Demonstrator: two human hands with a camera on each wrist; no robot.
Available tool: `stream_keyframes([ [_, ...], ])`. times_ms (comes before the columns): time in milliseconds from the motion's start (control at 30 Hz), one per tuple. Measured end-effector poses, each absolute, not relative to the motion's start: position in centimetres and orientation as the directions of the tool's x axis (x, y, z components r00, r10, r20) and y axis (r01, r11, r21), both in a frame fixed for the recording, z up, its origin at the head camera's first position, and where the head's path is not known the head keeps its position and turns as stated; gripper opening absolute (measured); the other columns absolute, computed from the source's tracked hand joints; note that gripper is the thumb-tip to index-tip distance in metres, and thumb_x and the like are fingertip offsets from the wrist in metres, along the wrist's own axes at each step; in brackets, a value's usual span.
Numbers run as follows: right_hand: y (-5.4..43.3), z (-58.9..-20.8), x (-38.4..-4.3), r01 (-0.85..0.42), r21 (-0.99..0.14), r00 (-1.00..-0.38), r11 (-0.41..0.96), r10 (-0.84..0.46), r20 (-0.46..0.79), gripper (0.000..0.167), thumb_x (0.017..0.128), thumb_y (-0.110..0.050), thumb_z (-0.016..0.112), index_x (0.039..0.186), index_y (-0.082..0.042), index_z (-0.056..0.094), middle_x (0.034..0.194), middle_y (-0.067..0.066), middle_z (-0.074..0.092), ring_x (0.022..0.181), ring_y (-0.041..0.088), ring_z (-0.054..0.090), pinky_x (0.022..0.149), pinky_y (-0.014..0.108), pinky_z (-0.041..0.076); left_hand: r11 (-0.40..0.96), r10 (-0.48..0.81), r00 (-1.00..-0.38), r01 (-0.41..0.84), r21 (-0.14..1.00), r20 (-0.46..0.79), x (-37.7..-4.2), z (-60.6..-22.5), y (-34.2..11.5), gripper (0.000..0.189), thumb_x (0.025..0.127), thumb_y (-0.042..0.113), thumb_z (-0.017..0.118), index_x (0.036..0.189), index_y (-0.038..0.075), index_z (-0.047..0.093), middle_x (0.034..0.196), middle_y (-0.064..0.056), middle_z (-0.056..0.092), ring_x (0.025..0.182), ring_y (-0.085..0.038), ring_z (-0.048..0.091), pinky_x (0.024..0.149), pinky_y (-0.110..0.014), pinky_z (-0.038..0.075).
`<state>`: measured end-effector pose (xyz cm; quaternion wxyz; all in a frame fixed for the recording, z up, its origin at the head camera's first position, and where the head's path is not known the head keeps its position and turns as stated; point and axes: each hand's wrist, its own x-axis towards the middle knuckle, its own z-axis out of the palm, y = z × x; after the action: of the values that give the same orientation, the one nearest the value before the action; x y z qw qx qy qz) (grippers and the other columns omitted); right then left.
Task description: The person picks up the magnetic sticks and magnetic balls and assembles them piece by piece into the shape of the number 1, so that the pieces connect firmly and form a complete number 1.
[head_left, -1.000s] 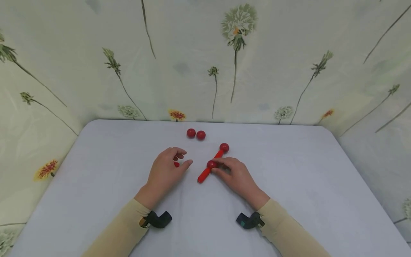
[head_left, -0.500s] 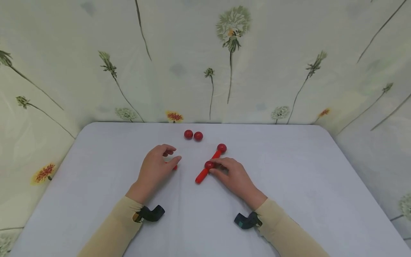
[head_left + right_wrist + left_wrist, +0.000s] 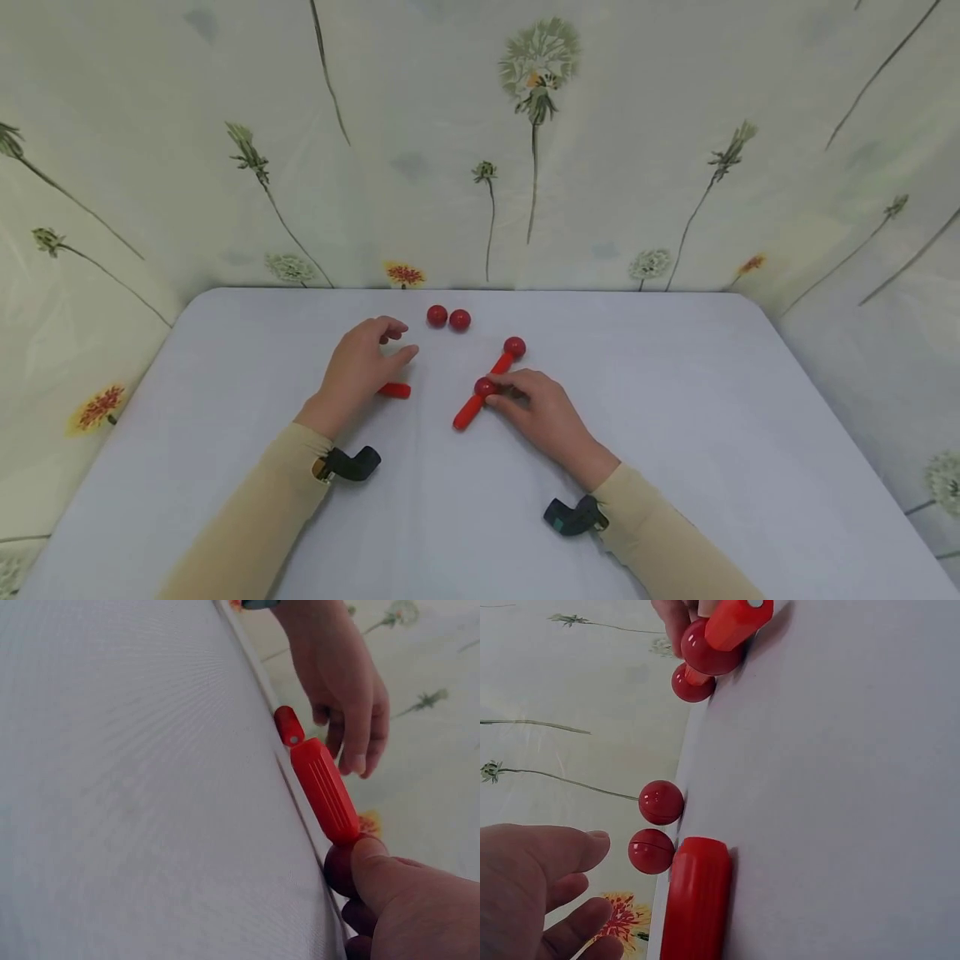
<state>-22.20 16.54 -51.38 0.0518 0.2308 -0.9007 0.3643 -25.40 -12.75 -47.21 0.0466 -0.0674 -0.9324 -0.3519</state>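
My right hand (image 3: 546,414) pinches a red ball (image 3: 483,387) between thumb and fingers. Two red rods join this ball: a near rod (image 3: 468,413) pointing toward me and a far rod (image 3: 502,364) that ends in another ball (image 3: 514,347). In the right wrist view the near rod (image 3: 325,789) is grooved, with a hole in its free end. My left hand (image 3: 362,360) hovers with relaxed fingers, holding nothing. Below it lies a loose red rod (image 3: 395,390), partly hidden by the hand in the head view; the left wrist view shows this rod (image 3: 696,900) more fully.
Two loose red balls, a left ball (image 3: 437,316) and a right ball (image 3: 460,320), sit side by side near the back edge of the white table (image 3: 675,400). A flower-printed cloth (image 3: 420,167) hangs behind. Both wrists wear dark camera mounts.
My left hand has moved away from the right hand and then forward toward the back, uncovering more of the loose rod. The right hand keeps its pinch on the ball.
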Motion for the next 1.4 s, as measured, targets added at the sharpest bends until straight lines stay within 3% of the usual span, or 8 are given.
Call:
stream_keyframes([
  [533,16.6,-51.3,-22.2,-0.463,-0.619,-0.884,0.635,-0.381,0.271,0.033,0.089,-0.028,0.076,0.121,-0.02,0.071,0.102,-0.014,0.068,0.09,0.005,0.058,0.08,0.029,0.052,0.797,0.167,-0.986,0.124,0.592,-0.019,-30.0,-45.0,-12.1,0.044,0.092,0.032,0.07,0.131,0.014,0.06,0.124,-0.007,0.061,0.113,-0.027,0.054,0.093,-0.044,0.049],
  [867,16.8,-51.4,-22.2,-0.473,-0.61,-0.879,0.635,-0.381,0.285,0.032,0.09,-0.027,0.075,0.121,-0.02,0.071,0.104,-0.013,0.067,0.09,0.005,0.057,0.08,0.029,0.052,0.728,0.197,-0.972,0.056,0.684,-0.13,-32.5,-46.2,-11.9,0.05,0.091,0.031,0.072,0.136,0.017,0.057,0.128,-0.004,0.059,0.117,-0.025,0.053,0.095,-0.044,0.047],
  [1400,16.7,-51.6,-22.3,-0.49,-0.612,-0.87,0.621,-0.389,0.301,0.033,0.091,-0.029,0.073,0.122,-0.021,0.07,0.107,-0.014,0.067,0.092,0.006,0.058,0.08,0.029,0.051,0.741,0.264,-0.961,0.148,0.655,-0.081,-33.5,-47.3,-10.2,0.049,0.09,0.031,0.073,0.135,0.016,0.059,0.12,-0.003,0.061,0.109,-0.023,0.055,0.095,-0.041,0.047],
])
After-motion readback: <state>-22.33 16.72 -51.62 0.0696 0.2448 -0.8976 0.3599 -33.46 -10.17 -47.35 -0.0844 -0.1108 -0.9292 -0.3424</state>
